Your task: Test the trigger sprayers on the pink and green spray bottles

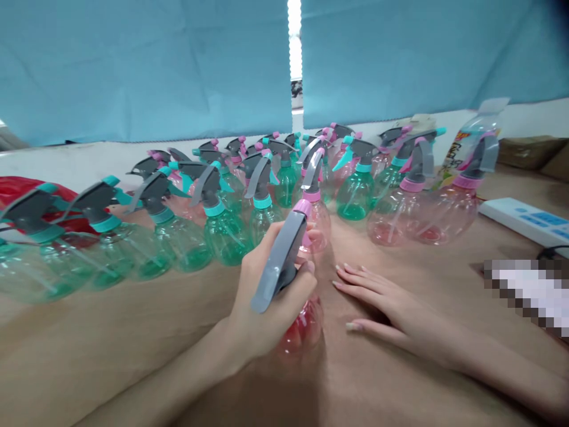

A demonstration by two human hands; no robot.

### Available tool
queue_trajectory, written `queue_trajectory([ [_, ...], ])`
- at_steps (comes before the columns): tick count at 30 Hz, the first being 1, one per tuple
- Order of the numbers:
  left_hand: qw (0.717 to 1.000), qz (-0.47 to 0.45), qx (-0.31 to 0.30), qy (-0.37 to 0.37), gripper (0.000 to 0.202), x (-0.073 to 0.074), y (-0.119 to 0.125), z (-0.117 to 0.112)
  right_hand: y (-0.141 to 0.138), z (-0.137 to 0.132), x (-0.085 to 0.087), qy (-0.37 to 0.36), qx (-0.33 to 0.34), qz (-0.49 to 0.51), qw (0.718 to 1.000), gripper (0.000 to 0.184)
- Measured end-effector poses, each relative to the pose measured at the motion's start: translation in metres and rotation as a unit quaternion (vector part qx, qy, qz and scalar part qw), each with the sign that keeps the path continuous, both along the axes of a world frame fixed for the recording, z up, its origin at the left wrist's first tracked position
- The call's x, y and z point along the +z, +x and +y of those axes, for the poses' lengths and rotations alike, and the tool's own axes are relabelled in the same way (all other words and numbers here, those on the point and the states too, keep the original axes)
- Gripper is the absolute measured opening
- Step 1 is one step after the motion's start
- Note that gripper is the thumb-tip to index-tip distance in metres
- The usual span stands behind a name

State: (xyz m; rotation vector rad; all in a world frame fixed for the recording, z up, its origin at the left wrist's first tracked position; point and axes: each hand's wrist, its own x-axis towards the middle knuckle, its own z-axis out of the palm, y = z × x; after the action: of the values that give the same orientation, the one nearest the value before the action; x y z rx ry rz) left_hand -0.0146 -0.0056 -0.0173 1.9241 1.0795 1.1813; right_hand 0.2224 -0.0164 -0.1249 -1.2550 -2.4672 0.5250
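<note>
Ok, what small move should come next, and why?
Perhaps bring your right hand to the held pink spray bottle to steady it: your left hand grips it just below the grey sprayer head, while the right is beside it, holding nothing.

Left forearm [178, 373]: bare, slanting in from lower left | left hand [275, 317]: curled in a grip, thumb bent | right forearm [498, 362]: bare, from lower right | right hand [400, 308]: back upward, fingers extended, thumb apart, grasping nothing | hands: near each other, not touching
</note>
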Motion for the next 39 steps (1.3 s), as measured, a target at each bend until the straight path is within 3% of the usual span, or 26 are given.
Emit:
queue_trajectory([
  [32, 0.999, 0.020, 0.014, 0.029, 0.013, 0.0033, -0.0006, 0.0011, -0.0006, -0.0005, 0.0042, -0.001, 0.003, -0.016, 1.000, 0.064],
  [39, 0.999, 0.004, -0.032, 0.014, 0.020, 0.0069, -0.0028, 0.0027, 0.0005, -0.0010, 0.0011, 0.001, 0.004, 0.011, 1.000, 0.064],
])
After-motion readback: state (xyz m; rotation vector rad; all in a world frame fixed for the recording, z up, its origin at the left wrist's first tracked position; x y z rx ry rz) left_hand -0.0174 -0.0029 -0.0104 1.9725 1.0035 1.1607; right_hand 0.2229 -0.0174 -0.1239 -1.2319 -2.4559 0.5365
